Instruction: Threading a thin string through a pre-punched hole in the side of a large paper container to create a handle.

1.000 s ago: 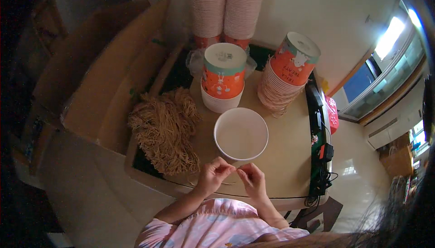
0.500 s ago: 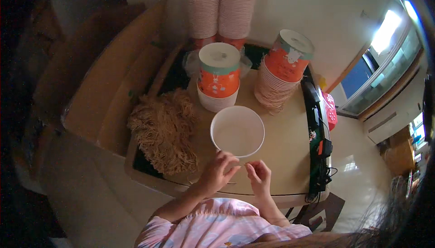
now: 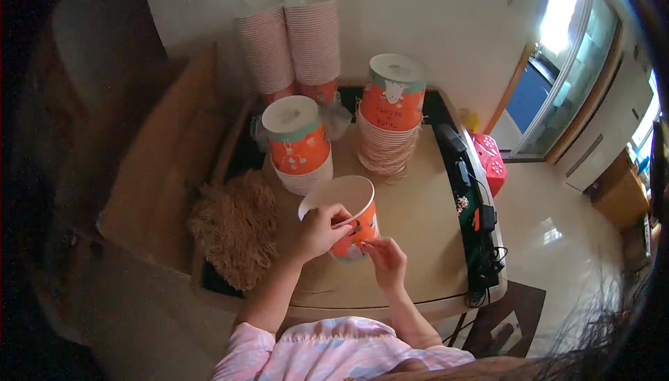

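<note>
An orange paper bucket (image 3: pixel 364 226) with a white rim and inside stands tilted at the near middle of the table. My left hand (image 3: pixel 322 231) is closed on its near rim, with fingers reaching over the edge. Against the bucket's lower right side, my right hand (image 3: pixel 387 259) pinches with thumb and forefinger. What lies between those fingertips is too small to make out. A tangled bundle of tan cords (image 3: pixel 235 231) lies left of my left forearm. One loose cord (image 3: pixel 315 291) rests near the front table edge.
Behind the bucket stand an upturned bucket stack (image 3: pixel 300 151) and another stack (image 3: pixel 391 102) draped with cords. Tall white-rimmed stacks (image 3: pixel 313 47) rise by the wall. A cardboard box (image 3: pixel 160 172) is at left. Black adapters and cables (image 3: pixel 486 219) line the right edge, beside a red stool (image 3: pixel 490 161).
The bucket has tipped, so its orange side now shows. My left hand has moved onto its rim, and my right hand has come to its side. The view has shifted.
</note>
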The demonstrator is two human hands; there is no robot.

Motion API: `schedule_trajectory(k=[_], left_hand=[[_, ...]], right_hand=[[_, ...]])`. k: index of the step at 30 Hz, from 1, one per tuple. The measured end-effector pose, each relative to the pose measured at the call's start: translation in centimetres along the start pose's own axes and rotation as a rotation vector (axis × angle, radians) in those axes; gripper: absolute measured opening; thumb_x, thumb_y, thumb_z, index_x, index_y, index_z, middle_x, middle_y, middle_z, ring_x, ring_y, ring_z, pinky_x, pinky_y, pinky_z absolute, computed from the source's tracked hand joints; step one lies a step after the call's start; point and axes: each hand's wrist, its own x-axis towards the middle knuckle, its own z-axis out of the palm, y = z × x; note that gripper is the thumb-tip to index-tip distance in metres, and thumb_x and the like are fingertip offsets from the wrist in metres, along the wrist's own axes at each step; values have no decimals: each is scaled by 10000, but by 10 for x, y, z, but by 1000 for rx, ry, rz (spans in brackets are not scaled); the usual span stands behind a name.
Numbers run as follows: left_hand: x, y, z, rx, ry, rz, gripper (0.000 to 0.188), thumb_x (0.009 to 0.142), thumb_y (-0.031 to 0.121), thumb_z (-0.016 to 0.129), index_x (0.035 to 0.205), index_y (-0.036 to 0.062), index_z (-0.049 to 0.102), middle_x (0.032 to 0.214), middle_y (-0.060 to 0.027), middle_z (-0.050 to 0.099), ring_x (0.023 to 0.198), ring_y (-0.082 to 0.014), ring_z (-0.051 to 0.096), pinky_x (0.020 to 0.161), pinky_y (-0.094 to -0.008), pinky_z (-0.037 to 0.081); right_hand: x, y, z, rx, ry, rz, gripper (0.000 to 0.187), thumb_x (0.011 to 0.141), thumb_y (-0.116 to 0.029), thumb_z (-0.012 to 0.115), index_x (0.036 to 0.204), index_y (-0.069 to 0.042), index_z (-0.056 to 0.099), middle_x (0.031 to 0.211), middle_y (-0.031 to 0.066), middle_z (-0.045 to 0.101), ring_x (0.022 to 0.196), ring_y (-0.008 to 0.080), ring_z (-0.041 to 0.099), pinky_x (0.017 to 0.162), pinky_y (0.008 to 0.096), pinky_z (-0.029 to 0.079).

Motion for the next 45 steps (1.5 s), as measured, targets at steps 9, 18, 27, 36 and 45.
schedule_trajectory(k=[9, 18, 27, 36, 45], left_hand=[[-3, -1, 2, -129, -163, 46, 218, 785, 44, 636, 995, -4, 599, 868, -54, 640, 790, -91, 580, 735, -250, 474], [-13, -2, 10, 85, -15, 271, 245, 788, 34, 586, 1032, 27, 612, 890, -133, 650, 776, -229, 645, 698, -308, 497], [-20, -25, 15, 54, -17, 195, 262, 783, 35, 588, 1043, 46, 613, 893, -132, 640, 752, -250, 640, 668, -329, 498], [-20, -20, 17, 67, -42, 196, 263, 791, 55, 588, 1053, 48, 613, 893, -134, 642, 746, -255, 638, 669, -341, 494], [-19, -16, 17, 55, -82, 196, 273, 775, 43, 593, 1047, 28, 604, 931, -149, 630, 789, -269, 630, 684, -345, 494]], right_hand=[[19, -7, 10, -44, 47, -162, 76, 848, 20, 576, 923, 16, 564, 940, 69, 609, 856, 120, 586, 755, 237, 485], [16, 0, 8, -1, 51, -42, 67, 869, -31, 574, 915, 16, 557, 899, 74, 624, 813, 117, 598, 747, 241, 488], [12, 5, 11, 46, 23, 33, 112, 896, -70, 544, 958, 23, 551, 883, 80, 624, 808, 129, 609, 743, 255, 499], [14, -4, 8, 2, -50, 59, 97, 877, -28, 556, 958, 22, 540, 898, 67, 605, 817, 130, 605, 732, 248, 492], [16, 8, 1, 1, -51, 87, 103, 882, -38, 554, 952, 35, 536, 888, 91, 611, 823, 155, 615, 750, 275, 503]])
